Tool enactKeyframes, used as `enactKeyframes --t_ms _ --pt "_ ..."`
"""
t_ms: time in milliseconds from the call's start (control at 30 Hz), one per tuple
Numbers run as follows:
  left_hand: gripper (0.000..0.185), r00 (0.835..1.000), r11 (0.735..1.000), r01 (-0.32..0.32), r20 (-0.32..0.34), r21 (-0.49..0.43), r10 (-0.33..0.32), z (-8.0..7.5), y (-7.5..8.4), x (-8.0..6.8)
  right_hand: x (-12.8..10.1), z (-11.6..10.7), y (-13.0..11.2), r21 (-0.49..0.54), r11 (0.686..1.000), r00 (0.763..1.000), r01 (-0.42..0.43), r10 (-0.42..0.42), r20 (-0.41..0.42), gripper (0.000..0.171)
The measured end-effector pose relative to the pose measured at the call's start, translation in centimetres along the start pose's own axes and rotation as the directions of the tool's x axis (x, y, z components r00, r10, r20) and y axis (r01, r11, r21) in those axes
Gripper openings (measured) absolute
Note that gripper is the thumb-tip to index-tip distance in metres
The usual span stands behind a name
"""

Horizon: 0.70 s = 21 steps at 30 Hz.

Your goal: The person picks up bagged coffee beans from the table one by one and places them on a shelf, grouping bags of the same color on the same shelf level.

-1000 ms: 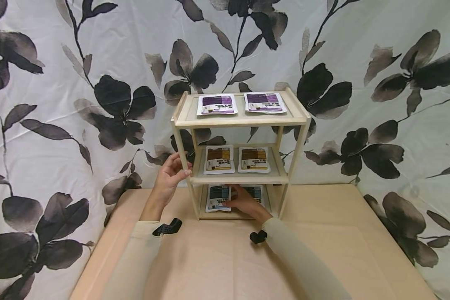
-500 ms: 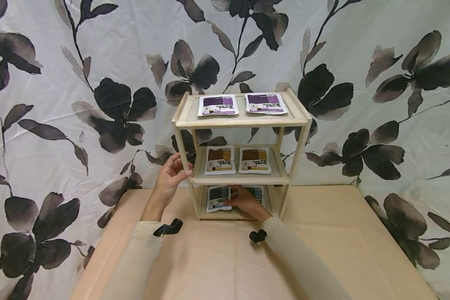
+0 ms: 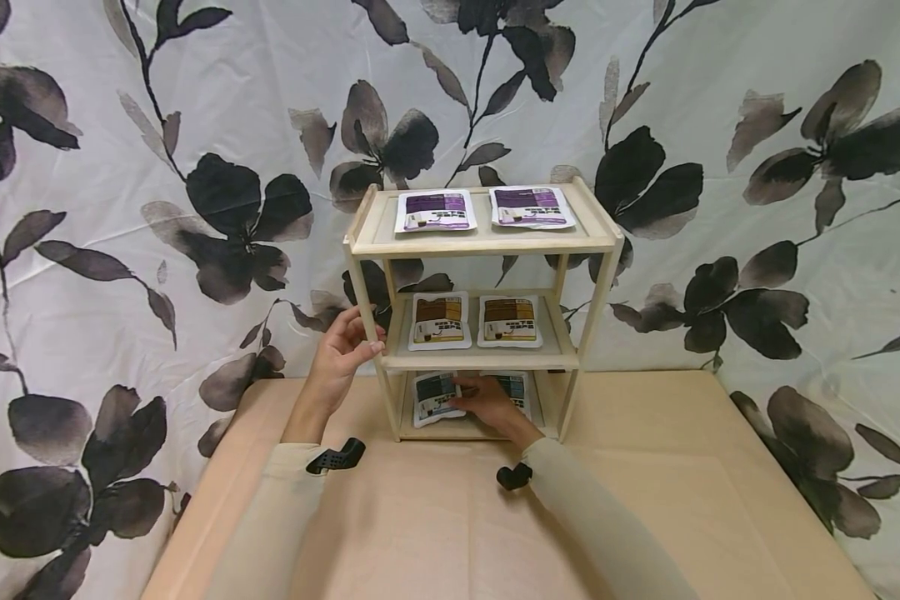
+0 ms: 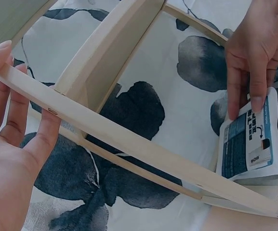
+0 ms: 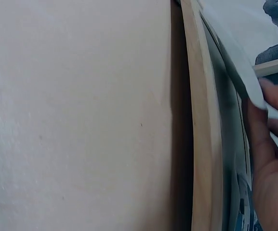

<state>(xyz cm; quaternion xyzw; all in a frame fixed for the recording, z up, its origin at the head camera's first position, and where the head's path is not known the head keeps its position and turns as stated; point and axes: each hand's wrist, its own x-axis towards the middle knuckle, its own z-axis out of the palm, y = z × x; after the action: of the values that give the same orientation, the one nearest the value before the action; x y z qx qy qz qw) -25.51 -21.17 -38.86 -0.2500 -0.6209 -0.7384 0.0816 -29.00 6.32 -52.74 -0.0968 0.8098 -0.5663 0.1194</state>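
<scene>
My left hand (image 3: pixel 335 354) holds the left front post (image 4: pixel 129 134) of a small three-tier wooden shelf (image 3: pixel 480 362), thumb on one side and fingers on the other. On the bottom tier, my right hand (image 3: pixel 493 404) pinches the right edge of a white pouch with a blue label (image 3: pixel 433 398). The right wrist view shows that pouch's edge (image 5: pixel 240 67) raised between thumb and fingers. A second blue-labelled pouch (image 3: pixel 517 390) lies to the right, partly hidden behind the right hand.
Two brown-labelled pouches, one left (image 3: pixel 439 321) and one right (image 3: pixel 510 321), lie on the middle tier. Purple-labelled pouches, left (image 3: pixel 437 210) and right (image 3: pixel 532 207), lie on top. The shelf stands on a tan-covered table (image 3: pixel 435 517) before a floral cloth (image 3: pixel 232 83).
The left blue-labelled pouch has turned slightly, its right edge lifting with my right hand's fingers. My left hand stays on the post.
</scene>
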Motion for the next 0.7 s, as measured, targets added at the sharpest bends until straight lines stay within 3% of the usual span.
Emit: enactKeyframes --t_ms 200,367,533,700 --pt "0.058 1.0 1.0 0.0 0.02 0.01 0.0 0.0 0.1 0.1 -0.5 0.1 0.0 -0.021 1.0 0.994 -0.022 0.019 -0.107 0.055" --pt "0.057 1.0 1.0 -0.005 0.022 -0.003 0.005 0.0 0.1 0.2 -0.9 0.2 -0.2 -0.075 0.997 0.989 -0.036 0.024 -0.145 0.054" --pt "0.057 1.0 1.0 -0.006 0.015 -0.001 0.006 0.0 0.1 0.2 -1.3 -0.3 -0.4 -0.09 0.995 0.99 -0.041 0.029 -0.137 0.049" --pt "0.058 1.0 1.0 0.004 0.006 0.01 -0.004 0.1 0.1 0.2 -1.7 -0.8 -0.3 -0.028 0.999 0.993 -0.018 0.014 -0.115 0.048"
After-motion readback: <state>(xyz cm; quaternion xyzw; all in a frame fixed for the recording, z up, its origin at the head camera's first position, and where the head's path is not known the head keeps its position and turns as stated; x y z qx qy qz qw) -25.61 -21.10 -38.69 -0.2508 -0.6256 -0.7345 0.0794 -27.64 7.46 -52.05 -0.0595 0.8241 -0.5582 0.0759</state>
